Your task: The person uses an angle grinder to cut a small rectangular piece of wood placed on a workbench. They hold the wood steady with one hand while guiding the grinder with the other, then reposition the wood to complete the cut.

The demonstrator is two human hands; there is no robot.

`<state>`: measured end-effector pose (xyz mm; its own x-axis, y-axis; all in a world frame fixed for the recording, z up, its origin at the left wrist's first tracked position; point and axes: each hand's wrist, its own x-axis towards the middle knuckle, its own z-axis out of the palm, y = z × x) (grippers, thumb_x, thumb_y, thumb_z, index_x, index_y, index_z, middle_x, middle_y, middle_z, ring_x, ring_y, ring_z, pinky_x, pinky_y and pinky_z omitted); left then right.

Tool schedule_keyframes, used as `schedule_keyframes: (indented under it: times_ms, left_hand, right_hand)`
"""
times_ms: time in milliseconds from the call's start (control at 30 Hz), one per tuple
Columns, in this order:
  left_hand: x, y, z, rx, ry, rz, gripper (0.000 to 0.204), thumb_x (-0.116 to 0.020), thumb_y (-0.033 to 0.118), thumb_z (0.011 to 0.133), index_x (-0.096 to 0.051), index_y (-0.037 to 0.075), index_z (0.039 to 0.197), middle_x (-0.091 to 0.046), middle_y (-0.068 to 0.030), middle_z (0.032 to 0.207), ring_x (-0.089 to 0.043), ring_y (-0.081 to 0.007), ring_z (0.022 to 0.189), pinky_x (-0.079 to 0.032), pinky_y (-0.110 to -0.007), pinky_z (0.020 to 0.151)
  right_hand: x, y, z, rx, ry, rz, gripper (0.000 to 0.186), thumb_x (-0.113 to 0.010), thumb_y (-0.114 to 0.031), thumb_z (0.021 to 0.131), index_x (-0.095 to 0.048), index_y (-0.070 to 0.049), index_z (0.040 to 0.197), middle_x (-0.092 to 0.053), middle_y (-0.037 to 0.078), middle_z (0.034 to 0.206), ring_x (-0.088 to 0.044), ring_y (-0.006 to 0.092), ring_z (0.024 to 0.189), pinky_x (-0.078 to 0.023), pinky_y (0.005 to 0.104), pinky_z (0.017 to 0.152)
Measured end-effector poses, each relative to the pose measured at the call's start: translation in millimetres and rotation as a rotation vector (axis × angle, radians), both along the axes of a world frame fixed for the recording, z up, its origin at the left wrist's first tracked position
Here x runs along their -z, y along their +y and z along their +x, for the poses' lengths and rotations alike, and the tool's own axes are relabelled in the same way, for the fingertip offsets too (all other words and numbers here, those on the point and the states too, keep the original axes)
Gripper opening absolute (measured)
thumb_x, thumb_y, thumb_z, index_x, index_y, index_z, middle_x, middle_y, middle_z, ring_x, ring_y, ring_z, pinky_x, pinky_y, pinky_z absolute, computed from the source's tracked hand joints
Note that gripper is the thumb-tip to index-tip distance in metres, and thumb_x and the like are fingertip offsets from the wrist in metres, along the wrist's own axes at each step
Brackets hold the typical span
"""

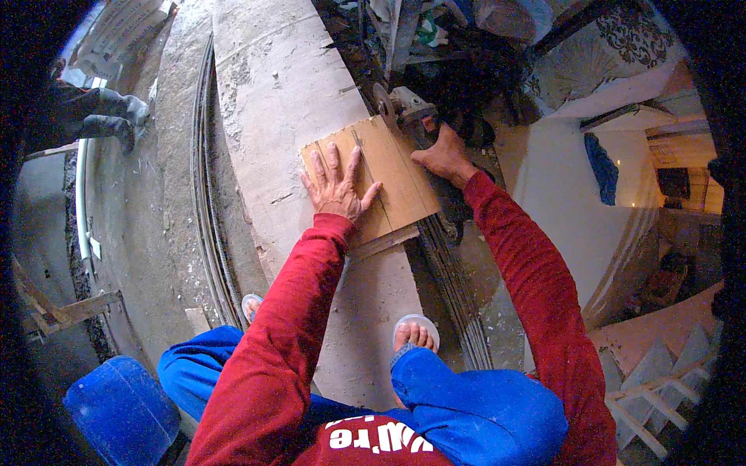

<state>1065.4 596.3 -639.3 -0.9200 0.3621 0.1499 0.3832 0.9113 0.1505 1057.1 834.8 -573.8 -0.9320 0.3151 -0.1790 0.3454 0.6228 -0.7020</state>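
Note:
A tan, wood-coloured panel (402,182) with straight dark lines across it lies on a long, dusty plank (272,85). My left hand (336,186) rests flat on the panel with its fingers spread. At the panel's far right corner, my right hand (448,158) is closed around an angle grinder (412,107), whose body is partly hidden in shadow. The grinder's round disc (381,101) stands on edge beside the panel's far edge. Whether the disc touches the panel or is spinning, I cannot tell.
Long thin metal rods (205,155) lie left of the plank, with more rods (458,291) to its right. My sandalled foot (414,334) is on the plank. Another person's legs (109,116) show at the far left. A blue plastic container (123,408) stands near left.

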Motion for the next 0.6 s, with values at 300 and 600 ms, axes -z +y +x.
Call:
schedule_keyframes:
  times_ms: [300,600]
  left_hand:
    - [2,2,-4,-0.005,0.004,-0.003,0.087,-0.052,0.075,0.079,-0.025,0.037,0.152,-0.014,-0.0096,0.162,-0.006,-0.0432,0.147,-0.007,-0.071,0.110]
    - [1,2,-4,-0.002,0.025,-0.002,0.087,-0.052,0.076,0.079,-0.026,0.037,0.152,-0.013,-0.0098,0.162,-0.009,-0.0433,0.147,-0.008,-0.071,0.109]
  right_hand:
    - [-11,1,1,-0.029,0.017,-0.033,0.065,-0.080,-0.026,0.057,-0.055,0.000,0.112,-0.063,0.020,0.112,-0.061,0.0338,0.107,-0.048,0.0378,0.093]
    - [-3,3,0,-0.011,-0.021,0.030,0.066,-0.080,-0.027,0.058,-0.055,-0.002,0.113,-0.063,0.018,0.112,-0.061,0.0320,0.108,-0.047,0.0372,0.093]
